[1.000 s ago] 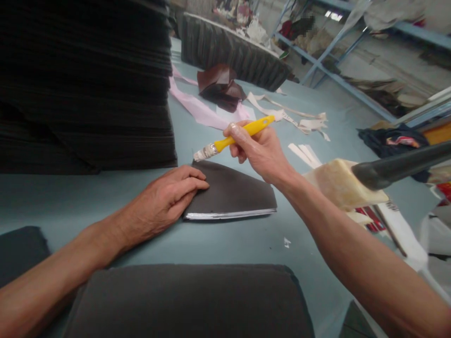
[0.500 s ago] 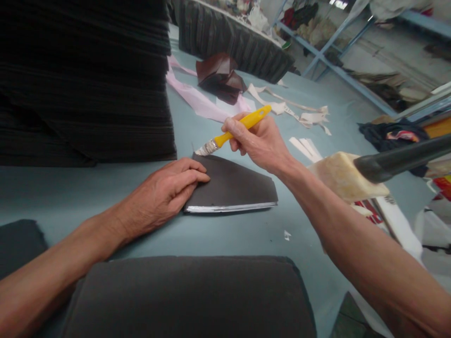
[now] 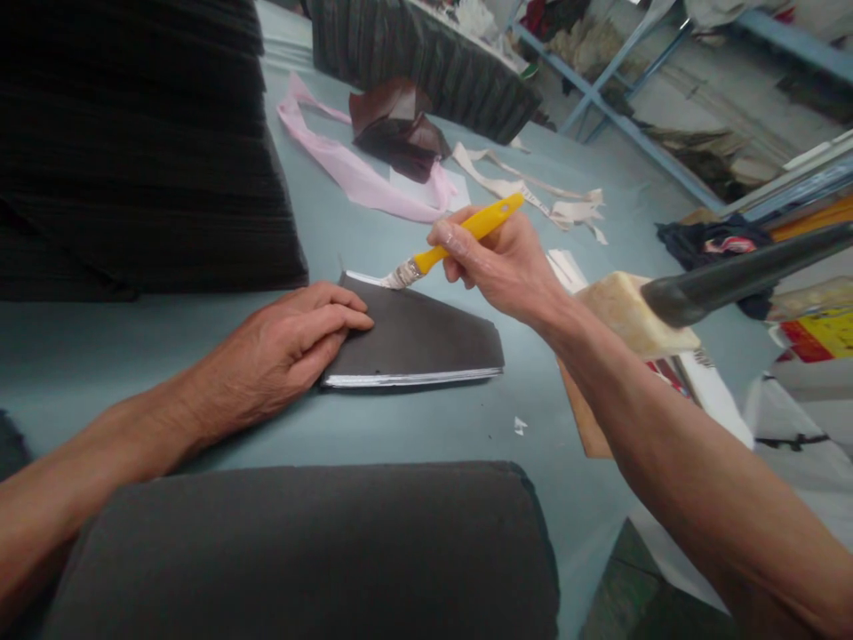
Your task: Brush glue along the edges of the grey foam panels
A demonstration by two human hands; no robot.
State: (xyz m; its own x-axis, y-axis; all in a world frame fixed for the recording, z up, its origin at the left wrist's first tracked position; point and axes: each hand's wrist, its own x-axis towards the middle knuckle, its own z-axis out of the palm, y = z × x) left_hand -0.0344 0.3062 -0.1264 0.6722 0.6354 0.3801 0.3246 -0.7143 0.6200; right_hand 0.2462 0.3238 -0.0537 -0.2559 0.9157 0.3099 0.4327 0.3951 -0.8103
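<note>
One large dark slab (image 3: 306, 560) lies on the near side of the left hand (image 3: 306, 333), a band of counter (image 3: 413, 427) between; that hand, fingers extended and grasping nothing, rests on one dark layered piece's (image 3: 426, 333) left end. Beyond its fingertips, the right hand (image 3: 490, 253), closed round one yellow brush (image 3: 493, 217), touches bristles to the piece's far edge. Farther off lies one pink strip (image 3: 346, 178).
</note>
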